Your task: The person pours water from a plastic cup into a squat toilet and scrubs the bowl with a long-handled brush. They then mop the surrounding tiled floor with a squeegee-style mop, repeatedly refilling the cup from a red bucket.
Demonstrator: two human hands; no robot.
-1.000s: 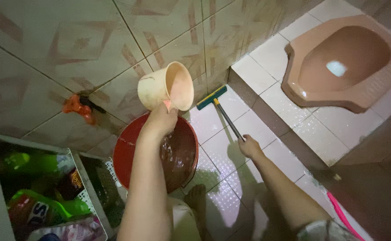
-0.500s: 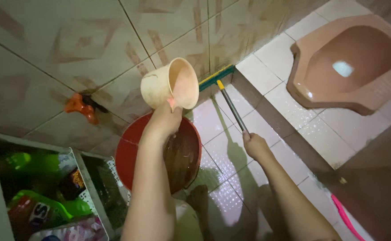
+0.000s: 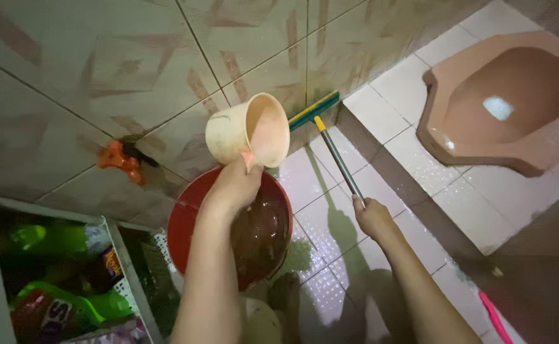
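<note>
Green plastic bottles [image 3: 69, 306] sat nearest, packed in a white crate [image 3: 126, 255] at the lower left; a pink plastic stick [image 3: 495, 315] lay at the lower right; just beyond, the round red plastic bucket [image 3: 184, 223], brown water inside, stood on the wet white floor tiles [image 3: 381, 114]; the left hand [image 3: 232, 188] was closed around the handle of the cream plastic scoop [image 3: 247, 130], which hung above the bucket, tipped on its side with its mouth turned right, towards the floor; the right hand [image 3: 372, 216] was wrapped tight on the grey metal handle of the floor squeegee [image 3: 337, 156], whose green and yellow head [image 3: 314, 108] sat against the foot of the tiled wall; an orange tap [image 3: 120, 159] stuck out of that wall to the left; farthest off, the brown ceramic squat toilet [image 3: 502, 108] lay set into a raised step.

And what shifted? Since a second earlier the scoop had come further right and turned its mouth more sideways; my read is that it was poised for a pour onto the tiles; the squeegee head, out on the open tile back then, had slid up under the wall; the bucket and toilet held their places.
</note>
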